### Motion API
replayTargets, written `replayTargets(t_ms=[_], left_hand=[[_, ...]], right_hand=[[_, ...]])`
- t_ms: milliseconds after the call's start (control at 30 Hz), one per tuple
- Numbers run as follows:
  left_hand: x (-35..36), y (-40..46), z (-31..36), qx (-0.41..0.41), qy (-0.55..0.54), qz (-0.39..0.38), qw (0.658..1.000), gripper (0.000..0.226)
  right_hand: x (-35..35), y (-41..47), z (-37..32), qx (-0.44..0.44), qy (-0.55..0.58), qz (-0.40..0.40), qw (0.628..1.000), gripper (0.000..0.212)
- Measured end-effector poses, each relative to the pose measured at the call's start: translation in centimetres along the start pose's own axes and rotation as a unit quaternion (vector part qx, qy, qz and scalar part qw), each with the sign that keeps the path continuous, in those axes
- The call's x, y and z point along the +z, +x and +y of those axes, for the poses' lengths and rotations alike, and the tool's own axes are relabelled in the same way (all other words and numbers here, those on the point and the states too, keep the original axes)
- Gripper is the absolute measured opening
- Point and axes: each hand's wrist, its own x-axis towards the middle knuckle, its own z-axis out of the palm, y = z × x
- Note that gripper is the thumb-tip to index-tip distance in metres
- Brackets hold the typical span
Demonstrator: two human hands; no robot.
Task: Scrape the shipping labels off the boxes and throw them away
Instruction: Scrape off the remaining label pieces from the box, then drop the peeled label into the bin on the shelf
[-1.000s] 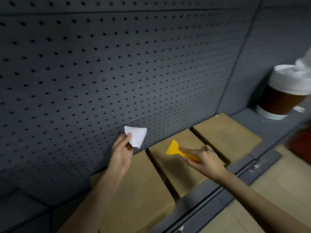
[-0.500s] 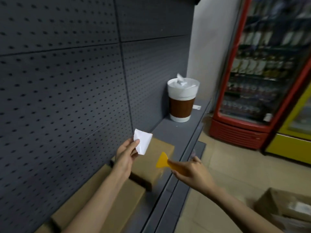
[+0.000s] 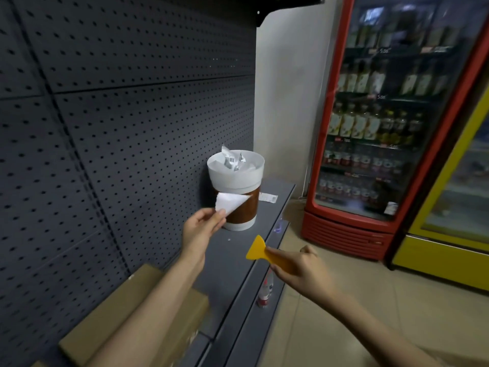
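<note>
My left hand [image 3: 201, 229] pinches a curled white shipping label [image 3: 229, 202] and holds it up just in front of a small bin [image 3: 236, 192]. The bin is brown with a white liner and has crumpled labels inside. It stands on the grey shelf [image 3: 238, 250]. My right hand [image 3: 299, 268] grips a yellow plastic scraper [image 3: 260, 251], held in the air over the shelf's front edge. Brown cardboard boxes [image 3: 143, 313] lie on the shelf at lower left, partly hidden by my left forearm.
A dark pegboard wall [image 3: 119, 128] backs the shelf. A loose label [image 3: 267, 197] lies on the shelf beside the bin. A red drinks fridge [image 3: 391, 128] and a yellow fridge [image 3: 455, 221] stand at the right. Tiled floor [image 3: 370, 300] lies below.
The view has swung right from the boxes to the bin. My left hand with the label has moved toward the bin. My right hand still holds the scraper.
</note>
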Motion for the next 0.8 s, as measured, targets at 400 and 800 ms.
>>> replayTargets(t_ms=[400,800], left_hand=[[6.3,23.2,1.3,0.101,0.178,0.027,0.979,0.019],[9.0,34.5,-3.7,0.126,0.616,0.010,0.778,0.012]], right_hand=[[1.5,19.8,12.9,-0.044,-0.024,0.043,0.998,0.053],[4.9,34.4,21.5,-0.060,0.032,-0.010,0.998,0.047]])
